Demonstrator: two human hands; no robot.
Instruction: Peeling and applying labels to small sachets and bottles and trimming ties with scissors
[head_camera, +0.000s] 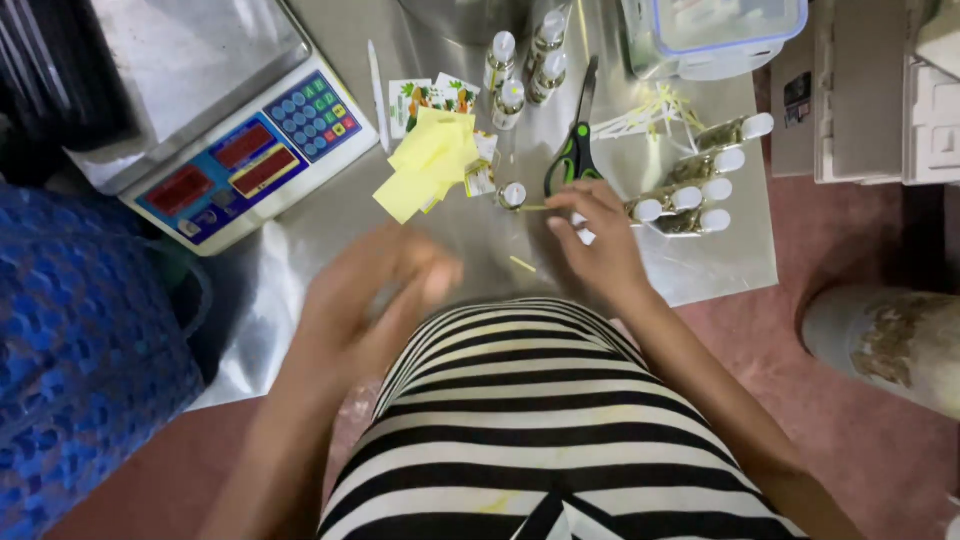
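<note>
Head view, looking down past a black-and-white striped garment (540, 420) onto a silver sheet (720, 260) spread on the floor.

Right hand (597, 235) — arm reaching forward from the lower right, wrist bent slightly inward, hand low over the sheet. Thumb and forefinger are pinched on a thin yellow strip (535, 208), the other fingers loosely curled. The strip's far end meets a small white-capped bottle (512, 195) standing just left of the hand.

Left hand (375, 295) — blurred with motion, forearm coming up from the lower left, palm down over the sheet. Fingers appear spread and holding nothing, though the blur leaves this unsure.

Taking the small bottle as landmark:
- green-handled scissors (574, 150) just beyond it to the right
- stack of yellow paper slips (425, 165) to its left
- cluster of upright white-capped bottles (525, 65) well beyond it
- row of filled bottles lying on their sides (700, 185) to its right, just past the right hand
- electronic scale (250, 150) far to its left
- one short yellow strip (522, 264) loose on the sheet nearer the body — between the two hands
</note>
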